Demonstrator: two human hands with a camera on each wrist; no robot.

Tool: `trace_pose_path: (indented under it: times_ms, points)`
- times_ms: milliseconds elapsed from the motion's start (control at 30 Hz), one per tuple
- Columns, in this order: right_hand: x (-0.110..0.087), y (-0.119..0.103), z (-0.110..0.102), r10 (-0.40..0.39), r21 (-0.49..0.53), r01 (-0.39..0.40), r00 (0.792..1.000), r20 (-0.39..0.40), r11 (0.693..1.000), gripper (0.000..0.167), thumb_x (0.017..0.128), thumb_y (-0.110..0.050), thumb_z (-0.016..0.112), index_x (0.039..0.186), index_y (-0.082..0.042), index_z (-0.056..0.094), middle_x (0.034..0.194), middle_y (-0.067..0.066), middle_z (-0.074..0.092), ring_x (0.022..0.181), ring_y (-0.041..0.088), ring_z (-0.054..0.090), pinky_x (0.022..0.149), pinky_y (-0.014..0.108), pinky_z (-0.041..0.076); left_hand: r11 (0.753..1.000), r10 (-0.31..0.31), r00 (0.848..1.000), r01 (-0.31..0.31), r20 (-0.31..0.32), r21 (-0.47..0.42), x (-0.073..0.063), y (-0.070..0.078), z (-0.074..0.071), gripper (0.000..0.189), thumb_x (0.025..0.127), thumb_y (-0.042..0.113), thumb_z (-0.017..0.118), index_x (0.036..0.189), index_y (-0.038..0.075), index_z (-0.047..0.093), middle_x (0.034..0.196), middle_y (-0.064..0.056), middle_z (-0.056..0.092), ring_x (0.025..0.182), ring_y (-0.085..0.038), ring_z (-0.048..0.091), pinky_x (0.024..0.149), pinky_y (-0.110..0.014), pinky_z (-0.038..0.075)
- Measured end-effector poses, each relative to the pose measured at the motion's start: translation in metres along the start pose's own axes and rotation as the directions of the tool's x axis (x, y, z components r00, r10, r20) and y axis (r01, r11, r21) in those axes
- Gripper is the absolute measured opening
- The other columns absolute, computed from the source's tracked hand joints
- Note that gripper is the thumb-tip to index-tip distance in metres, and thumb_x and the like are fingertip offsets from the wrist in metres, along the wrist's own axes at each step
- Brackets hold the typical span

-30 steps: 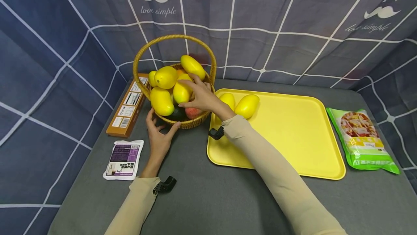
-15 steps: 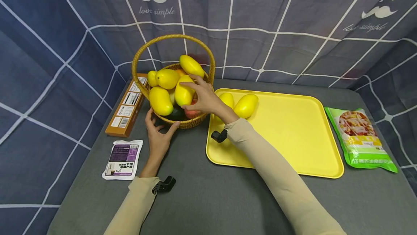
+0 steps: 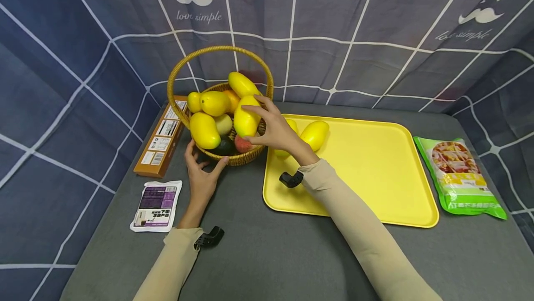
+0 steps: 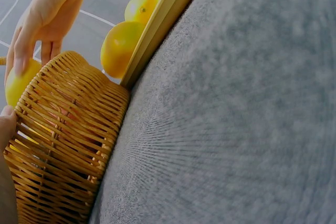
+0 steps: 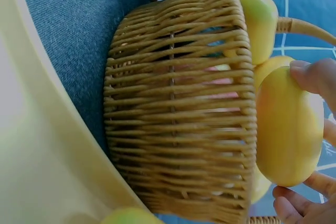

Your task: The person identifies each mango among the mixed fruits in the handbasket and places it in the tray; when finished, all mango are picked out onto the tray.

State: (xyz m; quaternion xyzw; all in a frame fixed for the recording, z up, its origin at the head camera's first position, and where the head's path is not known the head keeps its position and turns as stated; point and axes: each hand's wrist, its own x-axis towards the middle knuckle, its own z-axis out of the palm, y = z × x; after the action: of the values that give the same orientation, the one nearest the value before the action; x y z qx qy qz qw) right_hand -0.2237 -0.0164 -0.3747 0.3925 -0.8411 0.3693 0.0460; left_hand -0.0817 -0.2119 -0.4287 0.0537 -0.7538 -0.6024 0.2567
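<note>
My right hand (image 3: 277, 127) pinches a yellow mango (image 3: 246, 118) between thumb and fingers at the right side of a wicker basket (image 3: 246, 158). In the right wrist view this mango (image 5: 289, 129) is beside the rim, thumb at one end and fingertips at the other. My left hand (image 3: 202, 178) holds the basket's near left side, its thumb at the rim. More mangoes, a red peach-like fruit (image 3: 243, 144), a dark green fruit (image 3: 224, 147), a pale round fruit (image 3: 223, 124) and an orange (image 3: 232, 100) fill the basket. Two mangoes, one (image 3: 314, 135) in plain sight, lie on the yellow tray (image 3: 367, 176).
An orange-brown box (image 3: 160, 145) lies along the basket's left side. Nearer stands a white and purple pouch (image 3: 157, 207) lying flat. Right of the tray is a green food bag (image 3: 463, 178). A tall basket handle (image 3: 219, 49) arches over the fruit; a checked curtain (image 3: 317, 18) hangs behind.
My right hand has closed on the mango and drawn it to the right, uncovering the pale fruit and more of the orange. The left hand stays at the basket.
</note>
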Motion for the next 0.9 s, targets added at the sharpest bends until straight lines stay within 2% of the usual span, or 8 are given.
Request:
trace_pose_path:
  times_ms: [333, 900]
  points:
    - [-0.025, 0.007, -0.016, 0.01, 0.049, -0.007, 0.998, -0.06, 0.999, 0.074, 0.074, -0.033, 0.084, 0.14, -0.02, 0.054, 0.155, 0.013, 0.027, 0.139, 0.026, 0.036, 0.108, 0.041, 0.041, 1.0, -0.002, 1.0, 0.002, -0.003, -0.002, -0.001, -0.002, 0.0, 0.091, 0.082, 0.004, 0.077, 0.151, 0.0, 0.019, 0.152, -0.02, 0.025, 0.134, -0.034, 0.035, 0.095, -0.056, 0.037]
    - [-0.065, 0.018, -0.043, 0.009, 0.033, -0.005, 0.991, -0.135, 0.999, 0.074, 0.071, -0.029, 0.087, 0.138, -0.018, 0.056, 0.155, 0.012, 0.029, 0.135, 0.029, 0.041, 0.108, 0.045, 0.04, 1.0, 0.006, 1.0, -0.006, -0.001, -0.02, -0.001, -0.002, 0.001, 0.09, 0.082, 0.003, 0.076, 0.151, 0.0, 0.019, 0.151, -0.021, 0.027, 0.132, -0.033, 0.037, 0.095, -0.057, 0.038]
